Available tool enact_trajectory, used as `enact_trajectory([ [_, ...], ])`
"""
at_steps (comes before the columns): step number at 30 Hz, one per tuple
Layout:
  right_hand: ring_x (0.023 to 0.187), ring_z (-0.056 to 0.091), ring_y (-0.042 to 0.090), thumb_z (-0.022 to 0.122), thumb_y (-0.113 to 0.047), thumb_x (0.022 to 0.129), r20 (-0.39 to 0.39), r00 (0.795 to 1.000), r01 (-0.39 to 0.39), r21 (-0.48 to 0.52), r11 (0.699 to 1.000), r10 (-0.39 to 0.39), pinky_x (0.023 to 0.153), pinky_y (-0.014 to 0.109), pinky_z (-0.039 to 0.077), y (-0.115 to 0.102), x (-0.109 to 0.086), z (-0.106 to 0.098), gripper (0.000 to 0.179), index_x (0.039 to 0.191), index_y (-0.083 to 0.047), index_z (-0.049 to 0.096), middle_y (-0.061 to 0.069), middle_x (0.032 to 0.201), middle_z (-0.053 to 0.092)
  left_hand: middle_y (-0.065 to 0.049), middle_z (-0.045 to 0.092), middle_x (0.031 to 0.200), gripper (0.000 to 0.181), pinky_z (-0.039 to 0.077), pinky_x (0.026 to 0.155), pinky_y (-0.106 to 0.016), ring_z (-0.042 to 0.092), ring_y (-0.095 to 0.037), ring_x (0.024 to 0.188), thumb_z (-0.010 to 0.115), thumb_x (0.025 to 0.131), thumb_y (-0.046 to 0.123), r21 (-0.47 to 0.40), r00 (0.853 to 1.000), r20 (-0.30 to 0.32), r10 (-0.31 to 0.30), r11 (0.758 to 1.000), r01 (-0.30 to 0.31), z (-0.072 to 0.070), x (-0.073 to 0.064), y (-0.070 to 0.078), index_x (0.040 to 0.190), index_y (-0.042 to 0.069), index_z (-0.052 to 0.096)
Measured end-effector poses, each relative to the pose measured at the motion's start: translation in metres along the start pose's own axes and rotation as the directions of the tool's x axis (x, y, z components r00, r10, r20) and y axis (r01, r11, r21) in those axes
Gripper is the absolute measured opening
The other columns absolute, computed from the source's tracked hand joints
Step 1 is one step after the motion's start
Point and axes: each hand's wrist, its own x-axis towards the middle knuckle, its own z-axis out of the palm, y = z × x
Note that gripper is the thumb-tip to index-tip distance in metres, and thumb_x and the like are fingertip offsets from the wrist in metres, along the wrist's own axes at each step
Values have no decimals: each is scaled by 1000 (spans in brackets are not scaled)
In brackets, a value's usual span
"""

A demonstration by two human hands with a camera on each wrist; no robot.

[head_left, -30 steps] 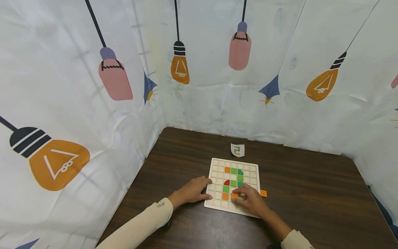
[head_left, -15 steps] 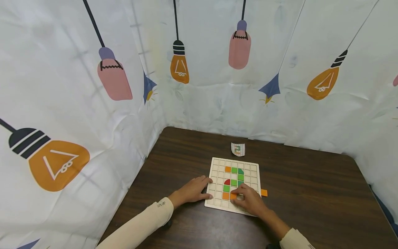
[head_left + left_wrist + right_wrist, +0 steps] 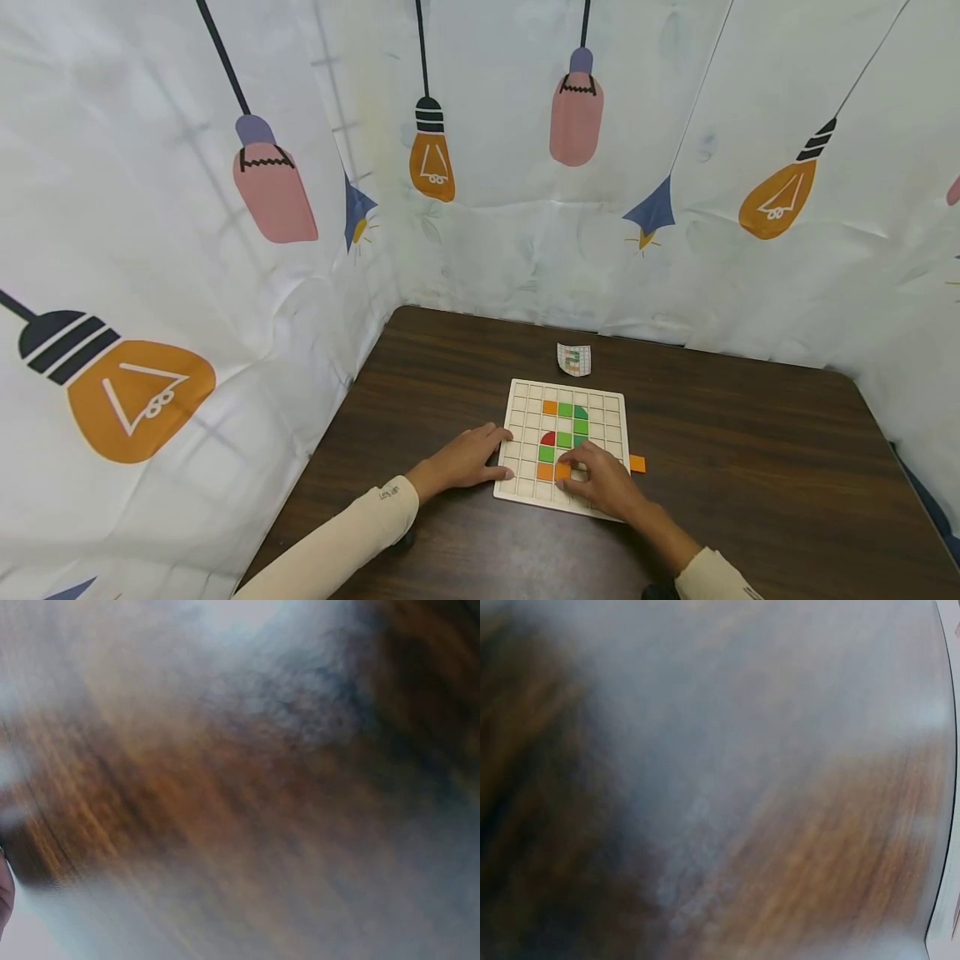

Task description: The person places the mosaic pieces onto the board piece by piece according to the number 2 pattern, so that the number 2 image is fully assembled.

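Observation:
A pale square grid board (image 3: 525,400) lies on the table, with several coloured tiles set in its squares. My right hand (image 3: 604,481) pinches an orange square tile (image 3: 562,472) between thumb and fingers, low on the board, right beside another orange tile (image 3: 544,472). Green tiles (image 3: 564,439) and a red rounded tile (image 3: 548,438) lie above it; my fingers partly cover the nearby squares. At the board's left edge rests my left hand (image 3: 468,457), its fingers relaxed and touching the rim. The left wrist view catches only a bit of skin (image 3: 5,892) at its side.
A loose orange tile (image 3: 637,463) lies against the board's right edge. Behind the board is a small paper card (image 3: 573,360) printed with a coloured grid pattern. The dark wooden table (image 3: 750,433) meets a printed white curtain (image 3: 487,250) at the back and left.
My right hand has moved slightly left with the orange tile, bringing it down into line with the neighbouring orange tile. My left hand stays at the board's edge.

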Motion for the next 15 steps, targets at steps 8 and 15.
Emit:
enact_trajectory([
  [8,83,56,4,85,-36,81,21,1000,-24,12,1000,24,72,24,46,-1,0,0,27,102,-21,76,-14,94,60,1,57,118,63,47,94,-35,55,-9,98,64,92,58,0,1000,-5,5,1000,-5,0,0,0,141,20,51],
  [15,81,55,4,86,-34,80,15,1000,-21,9,1000,21,69,22,44,0,-1,0,28,103,-21,77,-13,93,60,1,57,115,63,47,91,-33,52,-8,93,64,93,58,1,1000,-7,5,1000,-5,0,-1,0,141,19,51],
])
